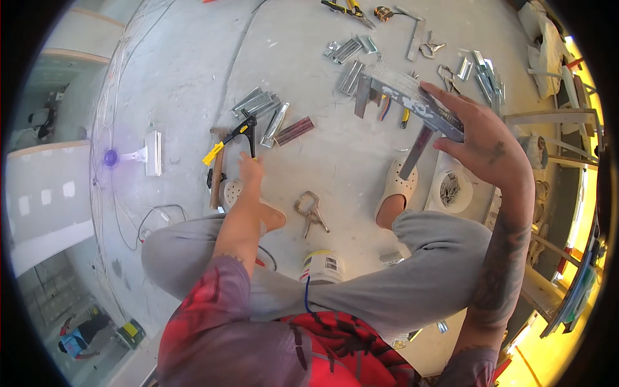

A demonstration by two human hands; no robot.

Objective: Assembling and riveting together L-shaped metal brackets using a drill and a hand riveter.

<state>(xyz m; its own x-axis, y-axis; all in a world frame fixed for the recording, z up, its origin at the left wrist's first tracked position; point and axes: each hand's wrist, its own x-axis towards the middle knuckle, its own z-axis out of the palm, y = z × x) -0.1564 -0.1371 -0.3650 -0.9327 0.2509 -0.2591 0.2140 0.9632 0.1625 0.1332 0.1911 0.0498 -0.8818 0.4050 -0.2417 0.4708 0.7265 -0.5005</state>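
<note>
My right hand (480, 132) grips one end of a worn metal stand (403, 97) with a flat top and legs hanging down, fingers over the top and thumb at the side. The stand is tilted above the floor. Lower left, my left hand (251, 169) is closed at the lower end of a black and yellow tool (244, 129), whose exact kind I cannot make out. Beside that tool lies a wooden handle (217, 171). Cut metal channel pieces (261, 103) and a dark red metal piece (294, 131) lie just beyond it. Between my feet rests a locking C-clamp (309, 213).
More channel pieces (348, 50), pliers (351, 11), a tape measure (383, 13) and another locking clamp (432, 46) lie farther off. A bucket (322, 266) stands below me; a white container (465, 193) of small metal parts is at right. Another person (82, 338) is at lower left.
</note>
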